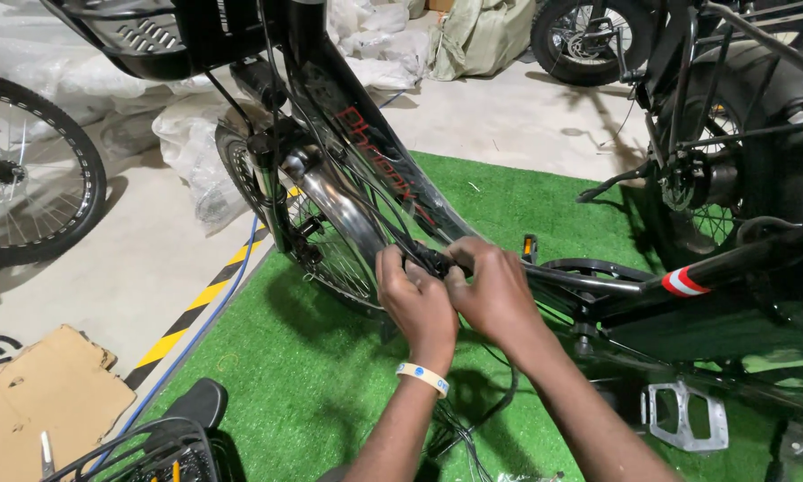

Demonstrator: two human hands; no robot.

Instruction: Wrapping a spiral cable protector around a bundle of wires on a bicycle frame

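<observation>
While both hands meet at the black steel bicycle frame [379, 170], our left hand [417, 299] and right hand [493, 290] pinch thin black cables [426, 259], fingers curled together, above green artificial turf [303, 357].

A bicycle assembly workshop is shown. A black bicycle frame [366, 170] is stood on a green artificial turf mat [312, 357] laid over a bare concrete floor [116, 268]. Further wheels [27, 170] and another bicycle [732, 134] are seen around it. Plastic wrapping [192, 147], flattened cardboard [49, 393] and yellow-and-black hazard tape [196, 308] are seen on the floor, as in a work area.
</observation>
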